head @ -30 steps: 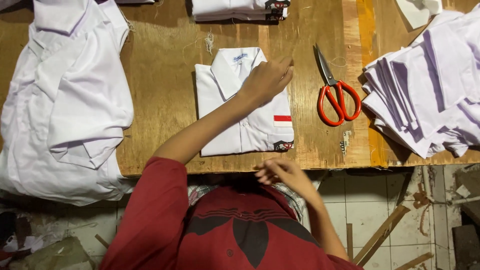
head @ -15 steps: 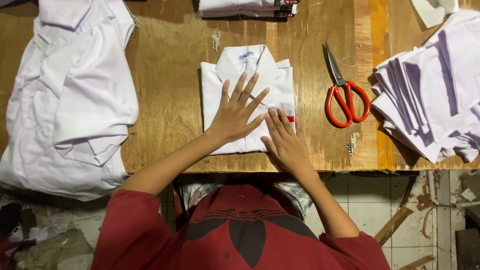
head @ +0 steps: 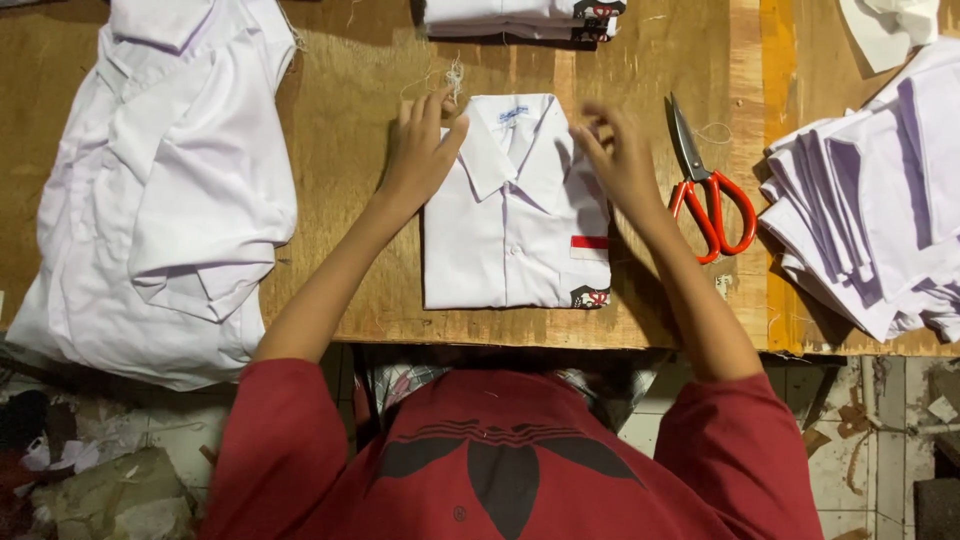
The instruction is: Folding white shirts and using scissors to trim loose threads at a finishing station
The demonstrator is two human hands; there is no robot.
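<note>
A folded white shirt (head: 510, 235) with a collar, a red stripe and a small badge lies in front of me on the wooden table (head: 340, 250). My left hand (head: 420, 150) rests at the shirt's upper left edge, fingers around the collar side. At the upper right edge, my right hand (head: 620, 160) touches the shirt with its fingers spread and blurred. Neither hand lifts the shirt off the table.
Red-handled scissors (head: 710, 200) lie just right of my right hand. A heap of unfolded white shirts (head: 170, 190) fills the left side. Stacked white cloth pieces (head: 880, 200) sit at the right edge. Folded shirts (head: 520, 18) lie at the back. Tiled floor (head: 880, 450) shows below the table.
Both hands have moved from the lower front of the folded shirt up to its two upper corners beside the collar. The shirt lies in the same place.
</note>
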